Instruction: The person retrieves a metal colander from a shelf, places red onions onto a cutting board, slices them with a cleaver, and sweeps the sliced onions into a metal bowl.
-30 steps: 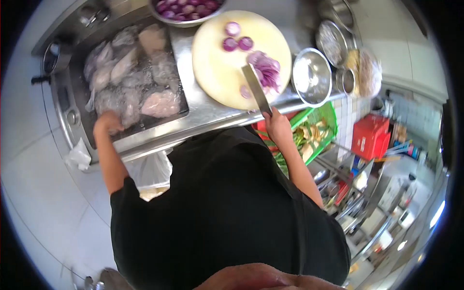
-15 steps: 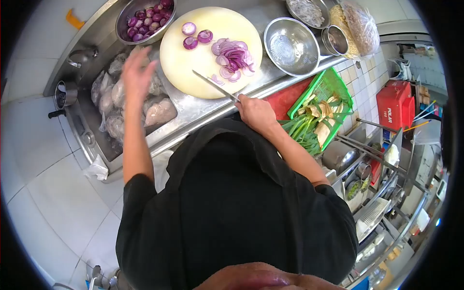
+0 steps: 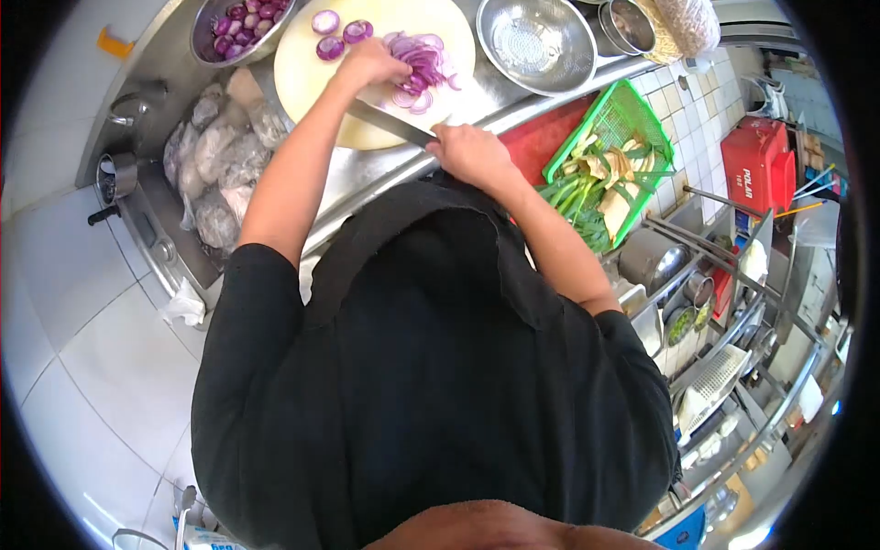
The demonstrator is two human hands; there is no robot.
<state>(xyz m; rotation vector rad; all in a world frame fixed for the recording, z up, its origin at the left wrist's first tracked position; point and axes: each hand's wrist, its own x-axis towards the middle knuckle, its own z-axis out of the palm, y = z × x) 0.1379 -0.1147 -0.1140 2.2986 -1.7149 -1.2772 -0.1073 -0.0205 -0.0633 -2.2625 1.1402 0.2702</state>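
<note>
My right hand [image 3: 472, 154] grips the handle of a kitchen knife [image 3: 390, 121], its blade pointing left over the near edge of a round cream cutting board [image 3: 302, 87]. At the left side of a pile of sliced purple onion [image 3: 429, 57] is my left hand [image 3: 374, 64], fingers bent together against the slices; the fingertips are partly hidden. Behind that hand lie several peeled purple onions [image 3: 330, 48], apart from the pile.
A bowl of whole purple onions [image 3: 240, 29] stands at the back left, above a sink holding bagged food [image 3: 225, 151]. Right of the board are a steel colander [image 3: 539, 44] and a green basket [image 3: 612, 115] with leafy scraps. A red cooler [image 3: 756, 165] stands farther right.
My left hand has swung right from over the sink to the onion slices. The knife stays in my right hand, its blade now turned to show its broad side. The whole view has shifted slightly.
</note>
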